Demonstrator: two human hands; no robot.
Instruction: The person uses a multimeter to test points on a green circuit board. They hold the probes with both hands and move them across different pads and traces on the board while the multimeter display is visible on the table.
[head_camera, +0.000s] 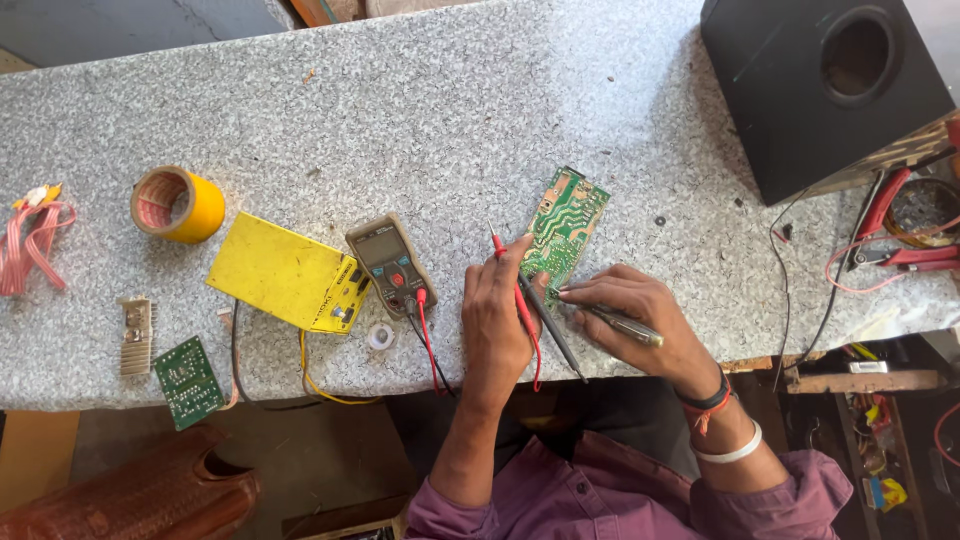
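A green circuit board (565, 222) lies tilted on the speckled grey worktop (420, 110). My left hand (497, 315) holds the red and the black meter probe (540, 320) together, their tips at the board's near end. My right hand (640, 315) grips a slim pen-like tool (625, 325) with its tip pointing at the board's near edge. The probe leads run back to a brown handheld multimeter (391, 264) just left of my left hand.
A yellow box (285, 272) sits beside the meter, a yellow tape roll (178, 204) farther left, pink wires (30, 240) at the left edge. A small green board (187, 380) and heat sink (136, 335) lie near the front edge. A black speaker box (820, 85) stands at right, with pliers (900, 225).
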